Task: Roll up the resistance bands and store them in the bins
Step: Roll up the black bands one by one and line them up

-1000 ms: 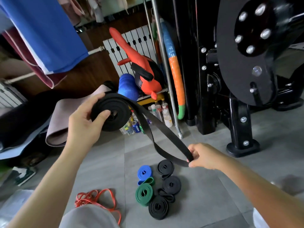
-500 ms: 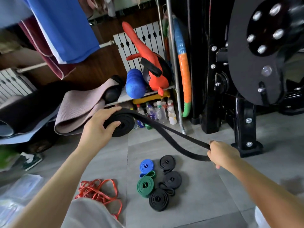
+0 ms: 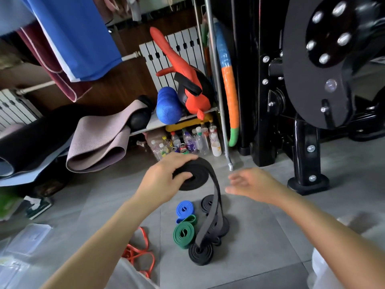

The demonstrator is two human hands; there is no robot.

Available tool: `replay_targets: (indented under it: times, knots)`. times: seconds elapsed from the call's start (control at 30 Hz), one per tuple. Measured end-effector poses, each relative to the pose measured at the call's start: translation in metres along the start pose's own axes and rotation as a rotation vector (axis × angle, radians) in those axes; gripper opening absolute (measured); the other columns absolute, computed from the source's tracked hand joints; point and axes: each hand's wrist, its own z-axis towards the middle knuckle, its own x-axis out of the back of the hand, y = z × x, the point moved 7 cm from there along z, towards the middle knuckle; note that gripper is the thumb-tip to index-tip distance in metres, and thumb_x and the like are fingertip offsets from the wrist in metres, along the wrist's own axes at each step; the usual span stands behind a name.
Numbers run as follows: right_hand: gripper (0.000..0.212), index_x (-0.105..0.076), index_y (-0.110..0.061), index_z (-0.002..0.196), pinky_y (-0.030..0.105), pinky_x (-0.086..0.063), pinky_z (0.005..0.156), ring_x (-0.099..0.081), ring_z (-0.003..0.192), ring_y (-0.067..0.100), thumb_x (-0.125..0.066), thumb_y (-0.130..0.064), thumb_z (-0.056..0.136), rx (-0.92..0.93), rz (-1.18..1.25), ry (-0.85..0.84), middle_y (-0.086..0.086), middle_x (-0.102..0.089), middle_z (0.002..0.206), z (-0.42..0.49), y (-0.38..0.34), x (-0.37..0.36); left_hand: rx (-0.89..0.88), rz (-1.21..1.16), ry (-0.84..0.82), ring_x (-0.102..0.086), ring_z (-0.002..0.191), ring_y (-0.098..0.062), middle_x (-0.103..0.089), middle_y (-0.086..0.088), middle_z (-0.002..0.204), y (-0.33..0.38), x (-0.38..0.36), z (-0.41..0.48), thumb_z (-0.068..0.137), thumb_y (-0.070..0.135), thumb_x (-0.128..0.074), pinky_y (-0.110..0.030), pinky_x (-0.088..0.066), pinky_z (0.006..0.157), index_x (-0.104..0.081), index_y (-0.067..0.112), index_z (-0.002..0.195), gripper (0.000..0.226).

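Beside black band (image 3: 194,176), slack right hand (image 3: 253,184)

The grey floor (image 3: 270,247) bears a blue roll (image 3: 184,208), a green roll (image 3: 183,234), black rolls (image 3: 201,254) and a seemingly loose red band (image 3: 138,253).

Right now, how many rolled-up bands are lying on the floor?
5: a blue roll, a green roll nearer the camera, and three black rolls to their right: far, middle, near. The hanging band covers part of the middle one, so another might hide behind it.
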Motion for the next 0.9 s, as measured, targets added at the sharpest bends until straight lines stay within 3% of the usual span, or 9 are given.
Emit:
replay_targets:
  times: [0.13, 0.23, 0.33, 0.47, 0.53, 0.73, 0.9]
  knots:
    - [0.063, -0.060, -0.025, 0.122, 0.030, -0.047, 0.100, -0.063, 0.103, 0.002, -0.080, -0.042, 0.065, 0.112, 0.328, -0.026, -0.010, -0.067, 0.109, -0.001, -0.026, -0.012, -0.014, -0.041, -0.078, -0.050, 0.103, 0.000, -0.054, 0.027, 0.105, 0.011, -0.021, -0.006, 0.082, 0.016, -0.062, -0.031, -0.045, 0.092, -0.057, 0.040, 0.118, 0.043]
    - [0.040, -0.067, -0.023, 0.112, 0.026, -0.048, 0.097, -0.065, 0.099, 0.004, -0.079, -0.020, 0.074, 0.193, 0.351, 0.015, -0.006, -0.071, 0.104, -0.001, -0.035, -0.014, -0.021, -0.080, -0.085, -0.052, 0.105, -0.003, -0.059, 0.015, 0.113, 0.013, -0.026, -0.009, 0.081, 0.018, -0.061, -0.033, -0.046, 0.092, -0.057, 0.040, 0.117, 0.042]
    - [0.030, -0.069, -0.028, 0.099, 0.021, -0.051, 0.089, -0.069, 0.089, 0.004, -0.078, -0.013, 0.075, 0.217, 0.408, 0.051, -0.006, -0.073, 0.096, -0.001, -0.039, -0.014, -0.018, -0.104, -0.057, -0.052, 0.105, 0.000, -0.058, 0.017, 0.112, 0.012, -0.024, -0.012, 0.083, 0.012, -0.065, -0.028, -0.046, 0.092, -0.060, 0.035, 0.119, 0.044]
    - [0.029, -0.069, -0.030, 0.092, 0.022, -0.052, 0.086, -0.070, 0.088, 0.008, -0.079, -0.011, 0.072, 0.218, 0.505, 0.052, -0.006, -0.074, 0.091, 0.000, -0.042, -0.009, 0.048, -0.196, -0.014, -0.050, 0.106, 0.008, -0.053, 0.036, 0.110, 0.008, -0.021, -0.014, 0.084, 0.011, -0.066, -0.011, -0.042, 0.090, -0.047, 0.056, 0.118, 0.061]
    - [0.029, -0.070, -0.031, 0.090, 0.022, -0.053, 0.085, -0.070, 0.087, 0.008, -0.080, -0.013, 0.069, 0.222, 0.514, 0.048, -0.007, -0.075, 0.088, -0.001, -0.042, -0.004, 0.098, -0.272, 0.016, -0.050, 0.104, 0.012, -0.053, 0.040, 0.108, 0.005, -0.021, -0.015, 0.083, 0.009, -0.068, -0.006, -0.040, 0.086, -0.046, 0.058, 0.114, 0.063]
    - [0.030, -0.070, -0.031, 0.089, 0.017, -0.053, 0.080, -0.070, 0.085, 0.007, -0.079, -0.009, 0.071, 0.265, 0.504, 0.073, -0.011, -0.074, 0.086, -0.008, -0.044, 0.010, 0.234, -0.479, 0.023, -0.060, 0.100, 0.004, -0.061, 0.035, 0.101, 0.002, -0.034, -0.014, 0.082, 0.007, -0.069, -0.014, -0.049, 0.085, -0.053, 0.051, 0.107, 0.053]
    - [0.028, -0.070, -0.023, 0.092, 0.023, -0.054, 0.084, -0.071, 0.085, 0.010, -0.078, -0.007, 0.071, 0.237, 0.485, 0.077, -0.004, -0.074, 0.089, -0.008, -0.039, 0.013, 0.290, -0.561, -0.061, -0.066, 0.086, -0.002, -0.071, 0.019, 0.088, 0.005, -0.042, -0.009, 0.088, 0.014, -0.063, -0.019, -0.053, 0.076, -0.062, 0.038, 0.095, 0.025]
